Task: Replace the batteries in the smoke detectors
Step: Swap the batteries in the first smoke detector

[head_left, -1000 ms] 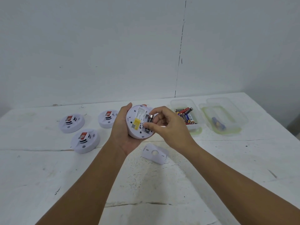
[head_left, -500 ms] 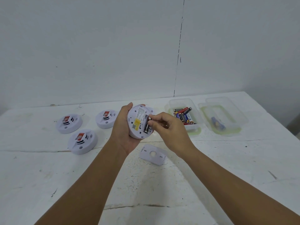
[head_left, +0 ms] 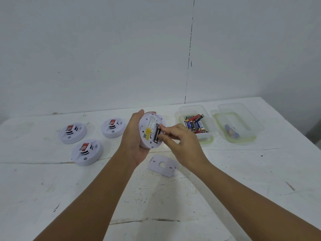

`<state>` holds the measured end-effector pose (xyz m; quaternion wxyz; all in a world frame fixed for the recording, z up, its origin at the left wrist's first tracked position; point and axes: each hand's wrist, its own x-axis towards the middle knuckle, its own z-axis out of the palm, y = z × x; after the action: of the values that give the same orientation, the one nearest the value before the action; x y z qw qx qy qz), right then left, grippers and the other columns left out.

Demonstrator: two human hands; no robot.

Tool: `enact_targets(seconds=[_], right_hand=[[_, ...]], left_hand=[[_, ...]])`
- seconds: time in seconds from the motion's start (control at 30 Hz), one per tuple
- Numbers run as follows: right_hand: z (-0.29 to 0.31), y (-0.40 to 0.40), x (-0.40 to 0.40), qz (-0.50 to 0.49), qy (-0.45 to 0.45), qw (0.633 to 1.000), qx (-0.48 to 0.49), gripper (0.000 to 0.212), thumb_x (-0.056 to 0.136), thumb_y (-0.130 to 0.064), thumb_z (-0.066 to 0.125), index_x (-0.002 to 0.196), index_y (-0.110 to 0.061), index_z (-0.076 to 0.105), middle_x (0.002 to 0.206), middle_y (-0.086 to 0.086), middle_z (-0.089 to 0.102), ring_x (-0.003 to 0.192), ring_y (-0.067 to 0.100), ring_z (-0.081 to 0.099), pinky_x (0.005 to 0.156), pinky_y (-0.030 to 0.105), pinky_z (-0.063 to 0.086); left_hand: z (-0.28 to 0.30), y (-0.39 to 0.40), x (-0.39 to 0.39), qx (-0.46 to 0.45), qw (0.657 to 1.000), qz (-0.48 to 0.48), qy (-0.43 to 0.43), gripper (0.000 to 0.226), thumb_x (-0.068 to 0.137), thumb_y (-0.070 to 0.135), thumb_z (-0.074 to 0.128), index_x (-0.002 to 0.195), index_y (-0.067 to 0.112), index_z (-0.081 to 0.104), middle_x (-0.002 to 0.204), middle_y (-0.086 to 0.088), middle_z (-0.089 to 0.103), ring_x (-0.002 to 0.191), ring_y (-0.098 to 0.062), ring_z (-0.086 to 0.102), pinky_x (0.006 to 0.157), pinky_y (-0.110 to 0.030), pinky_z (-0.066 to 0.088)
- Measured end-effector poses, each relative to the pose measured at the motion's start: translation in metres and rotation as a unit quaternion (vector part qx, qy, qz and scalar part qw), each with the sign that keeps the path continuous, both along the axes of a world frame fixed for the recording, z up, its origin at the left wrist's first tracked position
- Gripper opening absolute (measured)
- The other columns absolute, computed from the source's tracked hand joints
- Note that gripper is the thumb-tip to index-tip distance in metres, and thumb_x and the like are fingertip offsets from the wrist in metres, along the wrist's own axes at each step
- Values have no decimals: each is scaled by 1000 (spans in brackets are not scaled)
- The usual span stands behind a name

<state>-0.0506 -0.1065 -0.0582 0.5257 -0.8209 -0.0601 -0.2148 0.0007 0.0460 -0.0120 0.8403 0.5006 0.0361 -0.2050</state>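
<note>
My left hand (head_left: pixel 133 136) grips a white round smoke detector (head_left: pixel 147 131) above the table, its back turned toward me. The open battery bay shows dark batteries (head_left: pixel 156 135). My right hand (head_left: pixel 180 138) has its fingertips on a battery at the bay's right side, pinching it. The detector's white backplate (head_left: pixel 162 165) lies flat on the table just below my hands. Three more smoke detectors sit face up to the left: one at the far left (head_left: pixel 73 133), one nearer me (head_left: pixel 86 152), one behind my left hand (head_left: pixel 112 127).
A clear plastic tub (head_left: pixel 180 112) with several batteries stands right of my hands. Beside it a second clear tub (head_left: pixel 243 122) holds a blue item (head_left: pixel 231 131). The white table (head_left: pixel 243 180) meets a white wall at the back; its right edge slants down.
The detector has tilted so its back faces more to the right. My right fingers have shifted from the upper part of the bay to the battery's side.
</note>
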Motion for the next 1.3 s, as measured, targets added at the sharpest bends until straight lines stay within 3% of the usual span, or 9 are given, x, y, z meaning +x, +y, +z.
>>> enact_targets(seconds=[0.13,0.33,0.67,0.77,0.87,0.93,0.97,1.1,1.3], right_hand=[[1,1,-1,-2,4,1000,8,32,95,-22,76,126,-27,74,97,-10,67,93,3,66,88,28,55],[-7,7,-5,-1,10,1000,2,39,97,-25,74,134,-29,68,96,-5,66,92,6,66,86,21,52],[0,-13,2,0,47,994,-94,33,101,-31,67,134,-31,69,89,-5,60,85,0,59,78,15,44],[15,-38,13,-34,54,988,-144,26,101,-28,67,126,-27,75,86,-8,60,77,-1,55,80,24,43],[33,-70,27,-62,98,977,-177,25,100,-21,67,123,-24,75,89,-12,65,80,4,58,86,20,46],[38,-93,40,-66,159,959,-224,25,101,-18,64,123,-22,74,99,-8,68,85,7,60,77,8,43],[38,-104,47,-68,186,945,-261,26,101,-15,62,123,-21,74,103,-7,68,90,9,60,74,9,41],[35,-124,68,-53,250,876,-410,34,100,-12,58,128,-23,72,126,-1,68,117,23,60,95,35,48],[32,-116,92,-72,246,741,-620,33,98,-27,58,128,-36,67,121,0,55,117,26,48,96,45,32]], left_hand=[[1,-2,-1,5,1000,2,-10,42,103,49,47,93,19,76,93,-9,74,85,-24,66,79,-38,52],[1,-4,-2,16,1000,-3,-14,41,103,47,47,90,20,75,86,-5,73,76,-21,64,69,-31,50],[-4,-13,12,70,997,-23,-2,38,102,51,52,96,21,75,99,-9,71,89,-26,63,80,-38,52],[-5,-18,18,78,996,-34,-4,37,102,50,53,102,19,73,102,-9,72,90,-27,66,86,-40,53],[-7,-26,23,85,996,-39,-8,37,102,50,53,108,19,71,99,-8,72,89,-29,68,88,-43,54],[-8,-31,27,88,995,-40,-8,37,103,50,53,110,18,71,97,-9,72,89,-31,67,87,-43,54],[-9,-34,28,89,995,-41,-8,37,102,50,54,110,18,71,98,-9,72,90,-31,67,87,-44,54],[-13,-41,35,100,994,-40,-7,39,101,51,56,118,18,70,106,-10,72,99,-34,68,91,-46,54],[-17,-48,42,103,994,-26,-8,44,100,50,60,126,17,70,114,-13,72,103,-37,68,94,-51,55]])
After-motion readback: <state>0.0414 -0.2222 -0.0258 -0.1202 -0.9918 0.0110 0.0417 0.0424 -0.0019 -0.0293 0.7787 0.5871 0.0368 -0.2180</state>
